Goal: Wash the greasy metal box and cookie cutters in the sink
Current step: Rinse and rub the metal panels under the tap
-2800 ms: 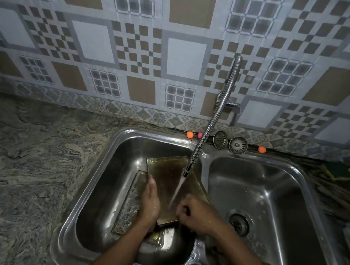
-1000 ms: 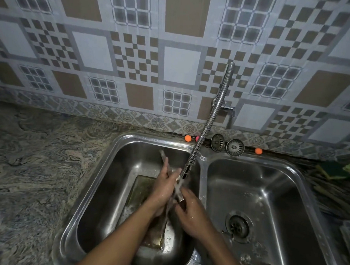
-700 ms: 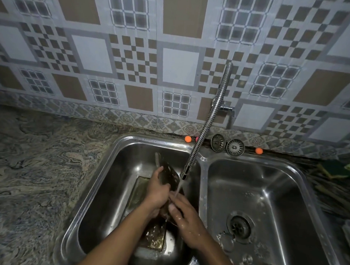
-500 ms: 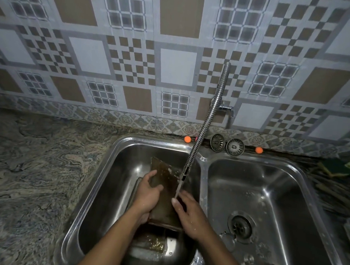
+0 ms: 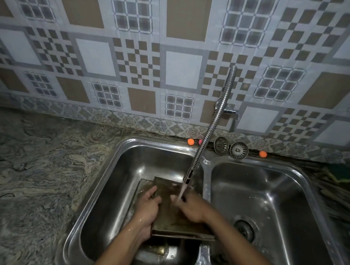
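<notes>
two hands on the metal box (image 5: 167, 204) now: you've swung it from edge-up to broad face up, low in the left basin (image 5: 112, 169) under the faucet (image 5: 208, 129) stream. your left hand (image 5: 147, 208) curls over its left edge. your right hand (image 5: 191, 208) lies on the face, too blurred to tell flat from curled. looks like this greasy side gets its rinse.

Behind, a tiled wall (image 5: 183, 70) of brown, white and checkered squares. To the left, a swirled grey stone countertop (image 5: 38, 176). Out of the wall, a ribbed flexible metal tap (image 5: 210, 130), bent downward, water running from its tip. Along the wall's foot, a round metal strainer (image 5: 221, 145) just beside a second strainer (image 5: 238, 150), an orange ball (image 5: 190, 141) left of the tap, a pink ball (image 5: 200, 141) partly behind it, another orange ball (image 5: 262, 154) right of the strainers.
</notes>
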A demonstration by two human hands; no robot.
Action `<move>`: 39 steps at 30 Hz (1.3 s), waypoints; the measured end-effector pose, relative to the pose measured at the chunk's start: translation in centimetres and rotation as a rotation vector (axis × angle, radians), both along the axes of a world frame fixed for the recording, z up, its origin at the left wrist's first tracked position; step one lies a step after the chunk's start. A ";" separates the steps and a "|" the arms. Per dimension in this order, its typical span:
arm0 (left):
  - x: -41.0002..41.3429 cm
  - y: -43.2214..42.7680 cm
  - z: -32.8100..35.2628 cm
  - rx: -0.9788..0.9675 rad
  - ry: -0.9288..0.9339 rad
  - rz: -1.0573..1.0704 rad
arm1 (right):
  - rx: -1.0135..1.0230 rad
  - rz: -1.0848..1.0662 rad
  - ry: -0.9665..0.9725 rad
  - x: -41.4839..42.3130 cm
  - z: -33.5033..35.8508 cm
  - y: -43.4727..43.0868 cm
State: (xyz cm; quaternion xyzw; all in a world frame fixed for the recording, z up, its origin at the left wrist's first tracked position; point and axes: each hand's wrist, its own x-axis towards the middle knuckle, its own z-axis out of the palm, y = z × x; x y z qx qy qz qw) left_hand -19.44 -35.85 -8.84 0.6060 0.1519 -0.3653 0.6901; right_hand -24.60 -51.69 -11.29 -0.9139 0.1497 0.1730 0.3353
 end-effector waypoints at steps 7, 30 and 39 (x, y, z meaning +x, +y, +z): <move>-0.1 0.0 0.0 -0.041 0.052 0.034 | -0.044 0.199 0.131 5.0 0.8 2.1; -2.6 -8.5 0.9 -0.081 -0.374 -0.091 | 0.015 -0.170 -0.392 -3.3 1.9 -0.9; -0.8 -4.2 1.9 0.021 -0.518 -0.017 | -0.002 -0.085 -0.449 -1.3 1.9 4.1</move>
